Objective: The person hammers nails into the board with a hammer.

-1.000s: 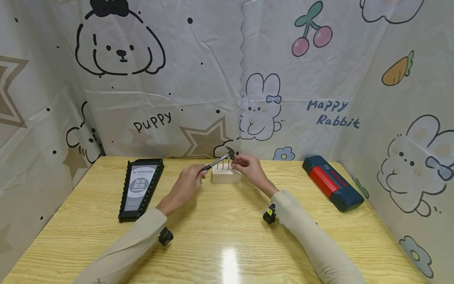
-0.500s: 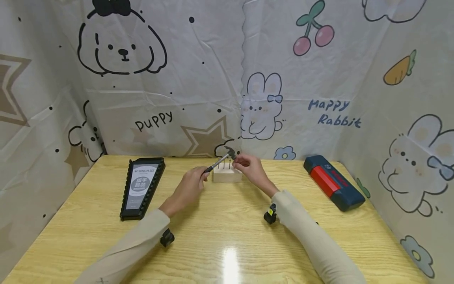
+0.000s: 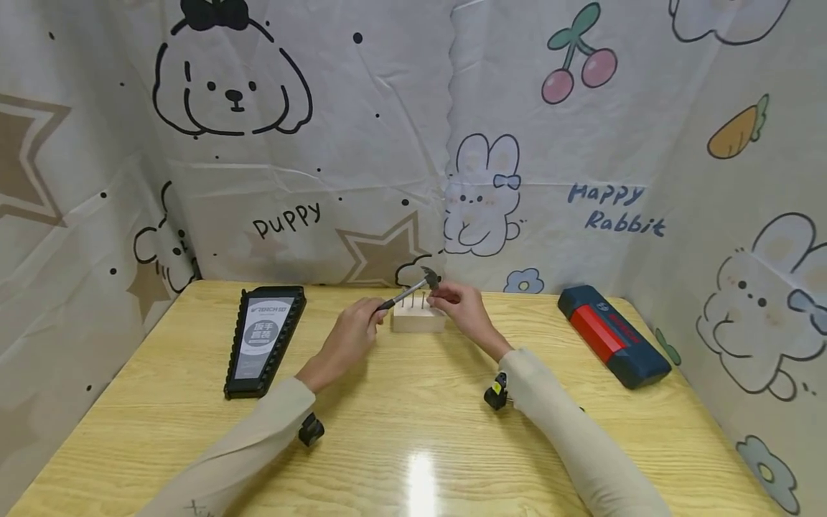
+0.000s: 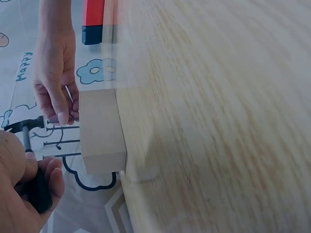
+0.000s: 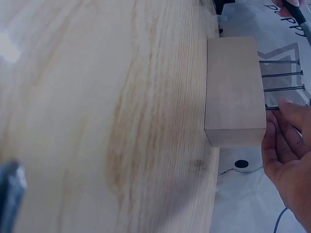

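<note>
At the back middle of the table lies a pale wooden block [image 3: 418,324], with several nails [image 5: 283,74] standing upright in its top. My left hand [image 3: 351,332] grips the dark handle of a small claw hammer [image 3: 408,293]. The hammer's head [image 4: 30,124] is up above the block's right part, close to my right hand [image 3: 466,310]. With thumb and fingers that hand pinches the rightmost nail [image 5: 271,108] near the block's right end. The fingers hide part of this nail. In the head view I cannot tell whether the hammer touches it.
A black wrench set case [image 3: 263,342] lies at the left of the table [image 3: 400,431]. A dark blue and red case [image 3: 612,336] lies at the right. Printed cloth [image 3: 381,165] hangs right behind the table's back edge.
The head view has turned slightly left, so the whole scene sits a little further right. Both hands, the hammer and the block keep nearly the same places relative to one another.
</note>
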Demonstrator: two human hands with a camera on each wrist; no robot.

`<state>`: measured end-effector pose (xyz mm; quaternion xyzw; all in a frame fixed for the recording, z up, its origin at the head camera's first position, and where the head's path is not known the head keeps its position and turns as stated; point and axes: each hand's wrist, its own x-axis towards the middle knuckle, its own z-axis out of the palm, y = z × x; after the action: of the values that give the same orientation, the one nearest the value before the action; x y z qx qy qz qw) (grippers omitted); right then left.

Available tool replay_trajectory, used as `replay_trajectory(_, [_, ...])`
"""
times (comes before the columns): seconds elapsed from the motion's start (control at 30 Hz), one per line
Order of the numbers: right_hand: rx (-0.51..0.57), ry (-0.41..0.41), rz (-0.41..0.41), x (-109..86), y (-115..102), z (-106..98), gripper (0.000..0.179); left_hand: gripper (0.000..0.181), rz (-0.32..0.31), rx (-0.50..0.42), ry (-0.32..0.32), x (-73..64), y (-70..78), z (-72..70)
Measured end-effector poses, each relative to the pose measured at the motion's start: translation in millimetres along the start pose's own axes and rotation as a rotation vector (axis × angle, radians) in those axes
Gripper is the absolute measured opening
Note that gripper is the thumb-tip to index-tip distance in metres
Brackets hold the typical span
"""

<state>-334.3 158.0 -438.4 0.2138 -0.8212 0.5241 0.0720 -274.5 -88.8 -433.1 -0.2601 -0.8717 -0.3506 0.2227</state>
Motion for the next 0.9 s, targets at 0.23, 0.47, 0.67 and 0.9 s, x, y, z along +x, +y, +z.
replay_trajectory(0.23, [-0.013,0.022,0.007,1.2,4.6,2.4,0.010,0.010,-0.013,0.003,-0.003,-0.4,-0.9,0.2])
replay_trajectory(0.47, [-0.016,0.026,0.000,2.0,5.5,3.1,0.008,0.011,-0.022,0.006,-0.011,1.3,-0.2,-1.0])
replay_trajectory(0.67, [-0.045,0.029,0.004,0.5,6.6,4.8,0.008,0.011,0.007,-0.042,0.100,5.1,2.9,-6.1])
replay_trajectory(0.9, [-0.055,0.035,-0.011,0.4,6.8,5.1,0.007,0.009,0.026,0.035,-0.022,5.7,2.0,-3.1])
